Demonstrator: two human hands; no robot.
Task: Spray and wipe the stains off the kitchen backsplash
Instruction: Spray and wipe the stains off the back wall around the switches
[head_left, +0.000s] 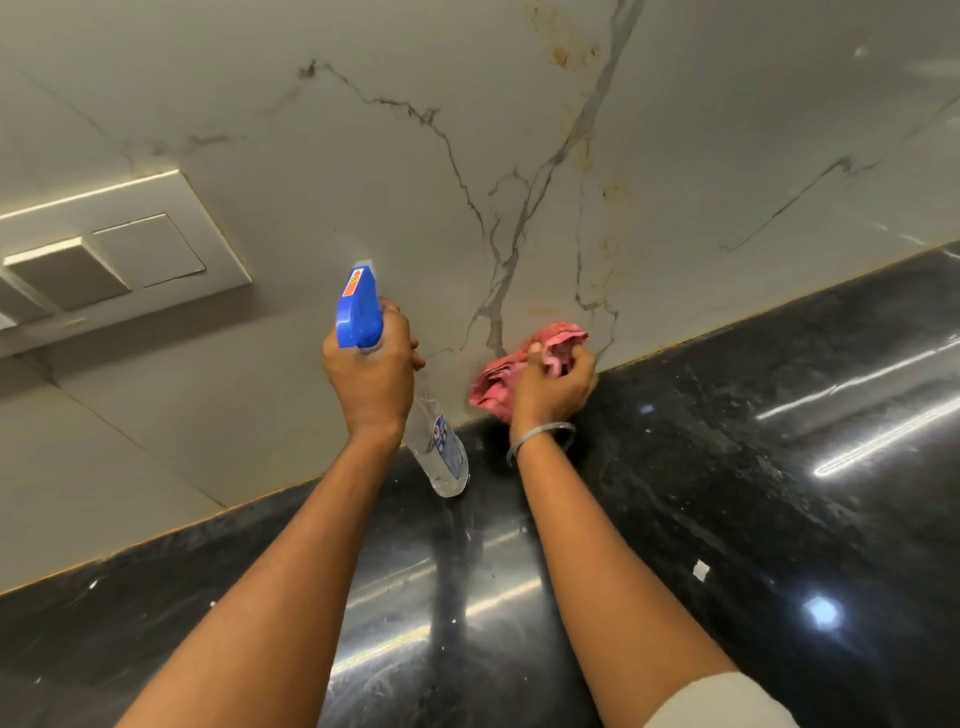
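Observation:
My left hand (371, 371) grips a clear spray bottle (441, 449) by its neck; its blue trigger head (358, 306) points up at the marble backsplash (363, 156). My right hand (553, 387) grips a crumpled pink cloth (519, 364) and holds it against the foot of the backsplash, just above the black countertop (727, 467). Yellow-brown stains (569, 52) trail down the wall beside a grey vein, with more stains (608, 249) above the cloth.
A white switch plate (119, 249) sits on the wall at the left. The glossy countertop carries a few small white specks (701, 569) and light reflections. A metal bangle (540, 441) circles my right wrist.

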